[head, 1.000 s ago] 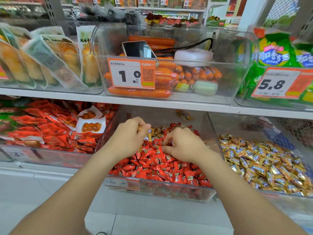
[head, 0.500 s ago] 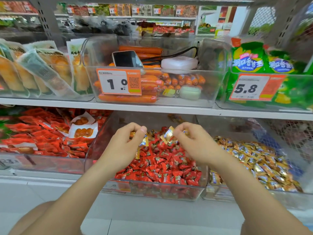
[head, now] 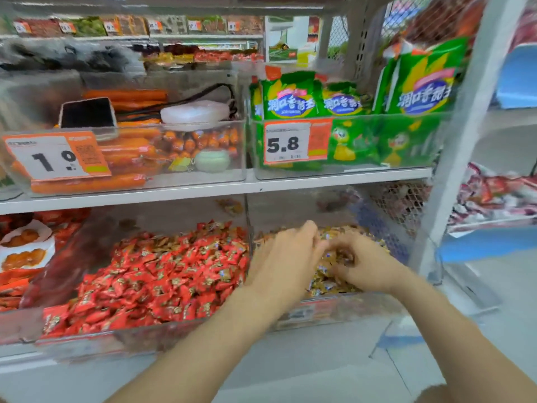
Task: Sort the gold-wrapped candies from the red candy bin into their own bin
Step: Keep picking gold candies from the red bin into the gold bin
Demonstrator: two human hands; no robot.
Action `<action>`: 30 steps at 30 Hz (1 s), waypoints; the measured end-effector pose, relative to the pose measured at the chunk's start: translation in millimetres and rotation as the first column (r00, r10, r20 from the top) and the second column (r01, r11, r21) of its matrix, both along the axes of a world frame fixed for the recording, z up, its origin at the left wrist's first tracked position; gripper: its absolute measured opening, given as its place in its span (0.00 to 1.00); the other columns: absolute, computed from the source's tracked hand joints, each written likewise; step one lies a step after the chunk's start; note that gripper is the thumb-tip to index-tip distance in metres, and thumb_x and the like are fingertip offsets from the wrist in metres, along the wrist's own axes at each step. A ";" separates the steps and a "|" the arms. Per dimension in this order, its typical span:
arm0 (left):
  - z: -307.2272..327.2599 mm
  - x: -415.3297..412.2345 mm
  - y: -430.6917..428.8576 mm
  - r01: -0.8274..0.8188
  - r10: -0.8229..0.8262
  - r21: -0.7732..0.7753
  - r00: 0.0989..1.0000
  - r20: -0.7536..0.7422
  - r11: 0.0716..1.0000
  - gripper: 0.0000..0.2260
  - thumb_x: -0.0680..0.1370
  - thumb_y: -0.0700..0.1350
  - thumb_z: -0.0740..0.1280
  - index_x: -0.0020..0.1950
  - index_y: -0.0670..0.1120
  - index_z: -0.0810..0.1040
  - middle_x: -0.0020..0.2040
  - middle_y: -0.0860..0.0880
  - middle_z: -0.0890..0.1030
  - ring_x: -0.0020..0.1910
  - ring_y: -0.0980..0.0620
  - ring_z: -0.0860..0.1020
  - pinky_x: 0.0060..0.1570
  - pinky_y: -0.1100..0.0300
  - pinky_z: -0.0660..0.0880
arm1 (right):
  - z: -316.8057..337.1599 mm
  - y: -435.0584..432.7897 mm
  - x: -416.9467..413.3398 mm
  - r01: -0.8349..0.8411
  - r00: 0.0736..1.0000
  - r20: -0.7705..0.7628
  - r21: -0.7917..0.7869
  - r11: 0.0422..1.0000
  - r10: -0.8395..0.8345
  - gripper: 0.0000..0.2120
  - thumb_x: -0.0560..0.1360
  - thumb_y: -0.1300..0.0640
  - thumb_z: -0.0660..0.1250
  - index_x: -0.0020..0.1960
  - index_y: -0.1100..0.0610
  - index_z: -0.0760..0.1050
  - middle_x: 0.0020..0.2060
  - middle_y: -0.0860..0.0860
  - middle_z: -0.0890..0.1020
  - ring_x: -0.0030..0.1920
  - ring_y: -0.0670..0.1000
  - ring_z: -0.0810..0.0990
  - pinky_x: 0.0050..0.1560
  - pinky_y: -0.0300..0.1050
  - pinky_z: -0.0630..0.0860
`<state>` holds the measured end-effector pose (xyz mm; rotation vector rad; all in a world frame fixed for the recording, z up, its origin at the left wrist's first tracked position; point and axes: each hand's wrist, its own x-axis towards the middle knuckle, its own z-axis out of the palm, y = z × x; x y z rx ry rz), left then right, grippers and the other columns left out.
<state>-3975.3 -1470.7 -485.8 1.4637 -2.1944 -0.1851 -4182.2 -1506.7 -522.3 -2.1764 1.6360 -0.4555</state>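
Likely step: drop-off | left hand point(head: 283, 257) and right hand point(head: 366, 266) over gold candy bin point(head: 363, 307) | both curled, contents too blurred to tell | next: uncurl, reach into red candy bin point(head: 130, 339).

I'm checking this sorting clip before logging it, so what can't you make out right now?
Head view, all motion-blurred:
Whether the left hand and right hand hold any gold-wrapped candies: their backs and the blur hide any grip.
Most of the clear plastic bin of gold-wrapped candies: covered by both hands.
Any gold-wrapped candies inside the clear plastic bin of red-wrapped candies: too small and blurred to count.
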 end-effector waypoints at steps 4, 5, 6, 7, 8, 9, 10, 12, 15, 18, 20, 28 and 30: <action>-31.6 -27.1 -49.5 -0.008 0.014 0.209 0.999 -0.031 0.978 0.14 0.85 0.61 0.58 0.61 0.52 0.69 0.57 0.45 0.79 0.59 0.39 0.78 0.52 0.47 0.74 | 10.1 8.8 -14.4 0.115 0.982 0.152 -0.013 0.993 -0.111 0.21 0.69 0.47 0.69 0.62 0.39 0.82 0.59 0.37 0.84 0.54 0.43 0.85 0.59 0.46 0.80; -37.2 -29.4 -55.7 0.004 -0.016 0.310 0.999 0.038 0.951 0.18 0.85 0.63 0.58 0.67 0.51 0.69 0.64 0.43 0.77 0.65 0.38 0.74 0.61 0.44 0.72 | 15.0 12.4 -14.7 0.146 0.979 0.148 -0.016 0.989 -0.142 0.18 0.73 0.50 0.69 0.61 0.40 0.83 0.57 0.37 0.84 0.50 0.43 0.85 0.57 0.42 0.80; -41.0 -29.8 -59.1 0.004 -0.057 0.383 0.990 0.127 0.924 0.22 0.85 0.63 0.56 0.73 0.52 0.67 0.71 0.42 0.72 0.72 0.38 0.68 0.68 0.40 0.68 | 17.9 13.8 -14.7 0.173 0.976 0.140 -0.026 0.985 -0.168 0.15 0.76 0.53 0.69 0.60 0.40 0.83 0.53 0.38 0.85 0.46 0.42 0.85 0.52 0.36 0.79; -42.7 -28.3 -58.6 0.009 -0.095 0.418 0.978 0.186 0.908 0.24 0.85 0.63 0.55 0.77 0.53 0.64 0.78 0.43 0.66 0.77 0.38 0.61 0.74 0.36 0.62 | 21.4 15.9 -12.5 0.196 0.974 0.127 -0.051 0.979 -0.189 0.14 0.78 0.56 0.69 0.59 0.41 0.83 0.48 0.40 0.86 0.42 0.41 0.84 0.46 0.30 0.77; -40.8 -25.5 -54.7 0.028 -0.125 0.414 0.970 0.210 0.910 0.24 0.85 0.62 0.55 0.80 0.55 0.62 0.82 0.47 0.59 0.81 0.39 0.55 0.76 0.33 0.56 | 22.8 15.9 -10.0 0.224 0.968 0.134 -0.074 0.972 -0.213 0.13 0.79 0.58 0.68 0.58 0.42 0.84 0.45 0.40 0.86 0.39 0.40 0.83 0.43 0.29 0.76; -37.1 -21.3 -49.4 0.057 -0.148 0.386 0.966 0.210 0.921 0.24 0.86 0.60 0.55 0.81 0.56 0.61 0.84 0.49 0.56 0.83 0.40 0.51 0.78 0.32 0.53 | 25.8 17.0 -5.2 0.245 0.961 0.157 -0.096 0.965 -0.229 0.13 0.79 0.58 0.68 0.58 0.44 0.84 0.46 0.41 0.86 0.39 0.39 0.82 0.45 0.30 0.77; -32.0 -14.9 -43.0 0.090 -0.165 0.334 0.965 0.204 0.938 0.22 0.86 0.58 0.56 0.80 0.56 0.62 0.84 0.50 0.57 0.83 0.42 0.52 0.78 0.33 0.54 | 29.7 18.6 1.8 0.254 0.953 0.196 -0.111 0.961 -0.230 0.13 0.79 0.59 0.68 0.57 0.45 0.85 0.47 0.41 0.86 0.42 0.38 0.83 0.50 0.34 0.79; -19.0 5.0 -28.7 0.136 -0.168 0.154 0.961 0.219 0.979 0.17 0.85 0.54 0.58 0.74 0.55 0.69 0.75 0.52 0.71 0.76 0.44 0.65 0.72 0.41 0.65 | 39.8 22.6 25.4 0.238 0.946 0.255 -0.127 0.963 -0.200 0.12 0.78 0.58 0.68 0.55 0.45 0.85 0.46 0.39 0.86 0.45 0.37 0.83 0.53 0.38 0.80; -2.6 48.9 -3.6 0.146 -0.126 -0.150 0.983 0.136 0.978 0.07 0.82 0.52 0.59 0.57 0.54 0.73 0.50 0.56 0.78 0.52 0.50 0.73 0.53 0.49 0.72 | 52.1 33.9 71.3 0.152 0.951 0.291 -0.139 0.979 -0.106 0.10 0.78 0.57 0.69 0.52 0.44 0.85 0.41 0.38 0.86 0.42 0.38 0.84 0.49 0.38 0.80; 2.4 110.6 8.8 -0.050 0.058 -0.213 0.998 0.031 0.976 0.03 0.80 0.52 0.62 0.51 0.55 0.70 0.43 0.57 0.75 0.46 0.50 0.72 0.47 0.49 0.70 | 59.9 44.1 122.1 0.067 0.940 0.341 -0.166 0.984 -0.007 0.10 0.77 0.58 0.69 0.52 0.45 0.85 0.39 0.38 0.86 0.42 0.40 0.84 0.46 0.35 0.79; -2.3 155.2 5.5 -0.326 0.343 -0.140 0.931 0.124 0.935 0.09 0.79 0.57 0.61 0.55 0.55 0.73 0.50 0.53 0.77 0.53 0.45 0.74 0.53 0.47 0.71 | 62.1 42.9 159.3 0.011 0.945 0.324 -0.184 0.983 0.050 0.10 0.77 0.59 0.69 0.53 0.47 0.85 0.38 0.41 0.85 0.41 0.41 0.83 0.46 0.33 0.78; -37.5 272.2 -57.2 -0.700 0.613 0.463 0.708 0.351 0.543 0.46 0.77 0.75 0.56 0.81 0.41 0.58 0.78 0.32 0.63 0.76 0.29 0.64 0.75 0.39 0.64 | 29.5 -30.1 275.0 0.009 0.989 -0.151 0.072 0.997 0.002 0.14 0.75 0.49 0.68 0.53 0.56 0.70 0.59 0.61 0.80 0.63 0.66 0.78 0.60 0.56 0.76; -42.1 282.4 -71.7 -0.641 0.595 0.530 0.751 0.285 0.555 0.52 0.73 0.79 0.53 0.81 0.39 0.60 0.78 0.33 0.66 0.75 0.31 0.68 0.75 0.42 0.66 | 20.9 -50.3 290.1 0.055 0.984 -0.176 0.156 0.986 -0.027 0.25 0.72 0.43 0.70 0.65 0.54 0.72 0.66 0.59 0.78 0.68 0.64 0.76 0.67 0.56 0.75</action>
